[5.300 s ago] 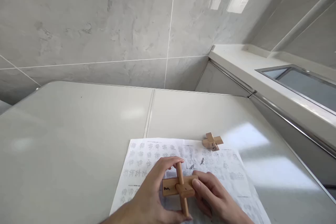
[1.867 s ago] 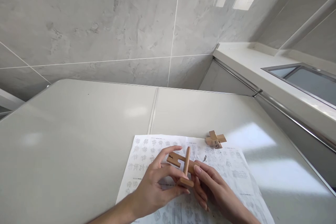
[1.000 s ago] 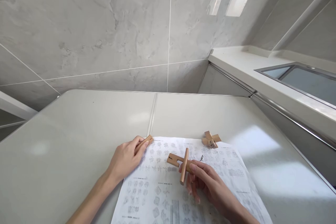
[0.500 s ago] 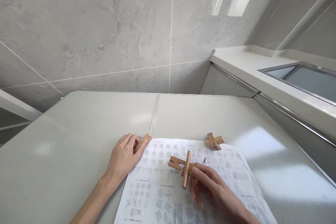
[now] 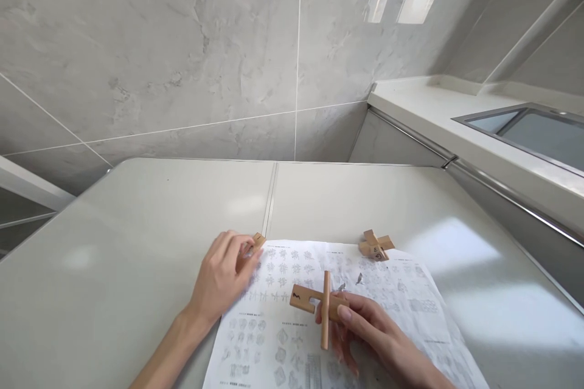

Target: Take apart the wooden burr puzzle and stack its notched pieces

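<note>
My right hand [image 5: 369,328] is closed on two crossed wooden puzzle pieces above the printed sheet [image 5: 269,371]. One is a flat notched piece [image 5: 301,298] with a "3" on its left end; the other is a narrow bar [image 5: 325,328] standing across it. Its right end is partly covered by my thumb and fingers. At the sheet's upper left corner, my left hand [image 5: 224,273] has its fingers bent around a small wooden puzzle piece [image 5: 258,240] marked with a short stroke. Most of that piece is hidden by the fingers.
Several interlocked wooden puzzle pieces [image 5: 376,247] sit at the sheet's upper right edge. Puzzle diagrams cover the paper, which lies on a pale table [image 5: 150,219] with a seam down its middle. A counter [image 5: 420,97] with a sink stands to the right, a tiled wall [image 5: 182,42] behind.
My right hand has lowered the crossed pieces slightly toward me. The left fingers have shifted over their piece, so less of it shows.
</note>
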`<state>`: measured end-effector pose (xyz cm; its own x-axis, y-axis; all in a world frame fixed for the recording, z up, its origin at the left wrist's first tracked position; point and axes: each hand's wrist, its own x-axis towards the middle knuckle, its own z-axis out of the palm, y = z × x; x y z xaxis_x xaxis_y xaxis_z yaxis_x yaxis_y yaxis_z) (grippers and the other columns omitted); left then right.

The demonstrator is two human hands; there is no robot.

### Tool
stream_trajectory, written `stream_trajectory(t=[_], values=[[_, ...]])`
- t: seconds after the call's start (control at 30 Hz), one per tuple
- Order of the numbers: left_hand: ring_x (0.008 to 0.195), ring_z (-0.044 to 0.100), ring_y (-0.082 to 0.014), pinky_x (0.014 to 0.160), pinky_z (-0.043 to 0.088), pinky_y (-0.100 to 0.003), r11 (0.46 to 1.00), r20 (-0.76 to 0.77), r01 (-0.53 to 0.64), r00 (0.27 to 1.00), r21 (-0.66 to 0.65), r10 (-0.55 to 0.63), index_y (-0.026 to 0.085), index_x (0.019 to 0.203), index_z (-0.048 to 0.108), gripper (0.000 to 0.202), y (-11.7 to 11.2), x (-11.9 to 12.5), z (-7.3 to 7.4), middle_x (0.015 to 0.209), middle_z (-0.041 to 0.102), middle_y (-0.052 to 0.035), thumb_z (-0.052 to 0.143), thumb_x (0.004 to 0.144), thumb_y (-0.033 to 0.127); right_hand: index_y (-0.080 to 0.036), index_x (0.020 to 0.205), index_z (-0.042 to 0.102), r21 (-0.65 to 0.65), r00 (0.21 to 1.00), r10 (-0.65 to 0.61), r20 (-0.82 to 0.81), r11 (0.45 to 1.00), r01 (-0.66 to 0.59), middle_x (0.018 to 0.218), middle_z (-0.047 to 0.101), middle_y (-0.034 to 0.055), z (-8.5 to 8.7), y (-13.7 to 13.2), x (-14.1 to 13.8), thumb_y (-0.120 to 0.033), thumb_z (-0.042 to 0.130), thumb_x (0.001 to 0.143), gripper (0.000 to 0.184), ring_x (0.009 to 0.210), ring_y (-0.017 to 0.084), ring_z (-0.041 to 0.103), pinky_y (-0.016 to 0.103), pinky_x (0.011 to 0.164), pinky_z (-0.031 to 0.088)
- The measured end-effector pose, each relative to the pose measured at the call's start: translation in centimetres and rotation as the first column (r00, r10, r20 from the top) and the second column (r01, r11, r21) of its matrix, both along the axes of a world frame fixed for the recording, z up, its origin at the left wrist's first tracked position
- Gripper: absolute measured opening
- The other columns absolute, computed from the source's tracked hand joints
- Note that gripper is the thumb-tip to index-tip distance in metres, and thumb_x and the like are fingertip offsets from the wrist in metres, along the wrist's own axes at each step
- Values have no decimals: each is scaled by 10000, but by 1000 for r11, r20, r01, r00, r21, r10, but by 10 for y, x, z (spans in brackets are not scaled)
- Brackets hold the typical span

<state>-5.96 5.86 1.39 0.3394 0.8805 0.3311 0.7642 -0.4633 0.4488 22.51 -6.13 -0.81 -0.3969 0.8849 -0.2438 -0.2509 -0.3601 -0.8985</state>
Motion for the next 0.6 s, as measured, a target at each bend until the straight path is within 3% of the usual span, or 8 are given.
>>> stream_trajectory(t=[0.07,0.13,0.2,0.27,0.33,0.47,0.6], values=[[782,638,-212,750,523,-322,980,111,140,986,-141,-125,225,1030,675,262,-11,10,6,860,662,-34,527,1113,425,-195,938,728,6,999,26,-27,1000,-26,732,685,32,-1,-2,-1,-654,611,1059,489,580,154,596,270,546,491],[785,645,-200,732,514,-298,888,205,312,945,-339,-254,232,1092,705,278,-23,21,9,894,713,-35,522,1119,439,-198,936,704,3,997,51,-52,999,-51,726,659,23,-3,-4,-2,-651,632,1048,472,584,155,588,269,538,485],[671,587,-169,633,463,-266,724,309,461,886,-513,-345,229,1059,719,272,-35,30,10,801,689,-10,569,1092,453,-213,920,642,-11,994,58,-97,998,-59,745,653,15,-7,-7,-4,-626,687,1027,429,612,157,604,261,545,482],[597,562,-142,582,435,-239,527,466,548,835,-649,-294,211,1013,681,269,-43,36,8,712,654,12,557,1096,435,-235,950,569,-31,986,56,-158,998,-61,795,668,7,-10,-10,-6,-598,768,987,416,630,149,626,247,555,479],[590,569,-134,594,441,-234,419,569,599,795,-682,-211,204,978,646,272,-48,39,5,669,621,28,589,1082,449,-268,1067,519,-58,975,44,-216,997,-57,922,695,9,-11,-12,-7,-591,851,925,484,629,136,645,235,554,467],[568,550,-126,585,421,-241,383,623,628,767,-677,-156,201,929,629,396,-49,40,-1,639,581,36,628,1055,577,-352,1391,404,-103,964,90,-249,988,-119,1071,712,41,-4,-12,-7,-661,912,834,815,728,161,673,254,615,438],[574,565,-124,568,413,-234,335,682,676,722,-656,-120,190,928,642,535,-49,40,-7,668,610,17,630,1012,719,-296,1366,498,-125,962,157,-224,974,-188,988,713,51,1,-12,-6,-692,908,814,793,728,156,589,268,633,361]])
